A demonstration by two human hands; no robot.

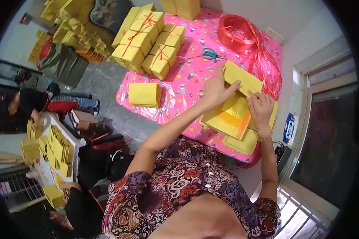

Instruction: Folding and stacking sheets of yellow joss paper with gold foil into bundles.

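L hand [216,89], R hand [261,109], grip on yellow paper stack [227,119]

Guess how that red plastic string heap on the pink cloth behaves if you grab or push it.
The red plastic string heap is probably floppy: it lies in loose loops and trails over the table edge. It likely weighs little, being thin strands with gaps between them. It would likely snag or drag along rather than slide whole, with strands running close by the yellow paper stack under the left hand.

Red-tied yellow bundles [147,38] on pink table [179,89].
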